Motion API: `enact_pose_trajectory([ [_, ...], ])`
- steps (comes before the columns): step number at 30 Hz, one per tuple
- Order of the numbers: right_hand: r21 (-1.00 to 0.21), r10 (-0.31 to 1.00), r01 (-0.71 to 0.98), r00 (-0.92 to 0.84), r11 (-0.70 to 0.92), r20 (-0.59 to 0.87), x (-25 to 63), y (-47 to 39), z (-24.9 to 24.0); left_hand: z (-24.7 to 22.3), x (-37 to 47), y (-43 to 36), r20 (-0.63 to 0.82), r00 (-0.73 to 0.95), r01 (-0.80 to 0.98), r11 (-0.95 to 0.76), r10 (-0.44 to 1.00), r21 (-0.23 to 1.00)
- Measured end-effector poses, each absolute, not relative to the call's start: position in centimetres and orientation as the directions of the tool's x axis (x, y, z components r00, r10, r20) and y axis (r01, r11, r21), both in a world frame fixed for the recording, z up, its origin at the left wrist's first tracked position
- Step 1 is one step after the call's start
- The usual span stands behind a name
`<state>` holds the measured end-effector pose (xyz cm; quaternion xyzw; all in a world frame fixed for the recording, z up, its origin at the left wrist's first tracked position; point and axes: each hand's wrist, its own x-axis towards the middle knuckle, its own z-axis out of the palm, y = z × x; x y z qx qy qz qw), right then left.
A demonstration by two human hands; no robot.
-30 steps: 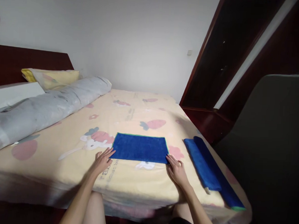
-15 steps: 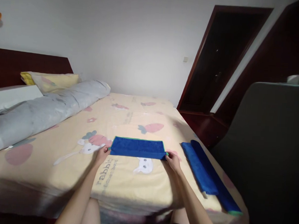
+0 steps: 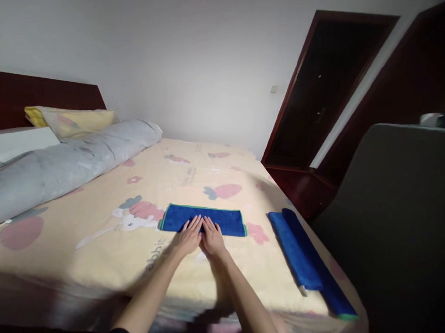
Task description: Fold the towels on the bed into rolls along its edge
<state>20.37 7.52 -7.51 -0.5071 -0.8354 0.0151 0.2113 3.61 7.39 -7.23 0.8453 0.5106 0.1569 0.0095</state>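
Observation:
A blue towel [image 3: 229, 222] with green edging lies folded into a flat strip on the bed. My left hand [image 3: 190, 236] rests palm down on its near middle, fingers stretched forward. Right beside it, my right hand [image 3: 213, 237] lies flat on the same towel, fingers extended. The two hands nearly touch. Neither one grips anything. To the right lie two more blue pieces of cloth: a shorter folded one [image 3: 295, 252] with a small pale tag, and a longer narrow one [image 3: 319, 266] with a green end.
The bed [image 3: 191, 185] has a yellow sheet printed with rabbits and carrots. A long grey roll of bedding [image 3: 81, 154] and a yellow pillow [image 3: 75, 121] lie at the left. A dark grey chair back [image 3: 399, 210] stands at the right edge.
Both hands have let go of the towel's near corners and moved inward to its middle, where they now lie flat. The towel has stayed in about the same place.

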Motion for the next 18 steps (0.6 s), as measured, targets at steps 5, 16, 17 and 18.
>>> enact_pose_trajectory([
  [5, -0.184, 0.888, 0.892, -0.349, 0.413, 0.3, 23.5, 7.1, -8.2, -8.8, -0.4, 7.7, 0.226, 0.387, 0.891, -0.425, 0.894, 0.157],
  [16, -0.073, 0.863, 0.901, -0.382, 0.427, 0.332, 36.1, 7.1, -7.3, -8.3, -9.8, 7.7, 0.311, 0.361, 0.91, -0.406, 0.879, 0.09],
  [17, -0.069, 0.864, 0.902, -0.382, 0.426, 0.329, 36.3, 7.2, -7.2, -8.2, -10.0, 7.7, 0.32, 0.363, 0.909, -0.408, 0.875, 0.086],
  [18, -0.076, 0.868, 0.905, -0.374, 0.418, 0.326, 36.4, 7.3, -7.0, -8.1, -10.0, 7.8, 0.33, 0.361, 0.909, -0.408, 0.873, 0.086],
])
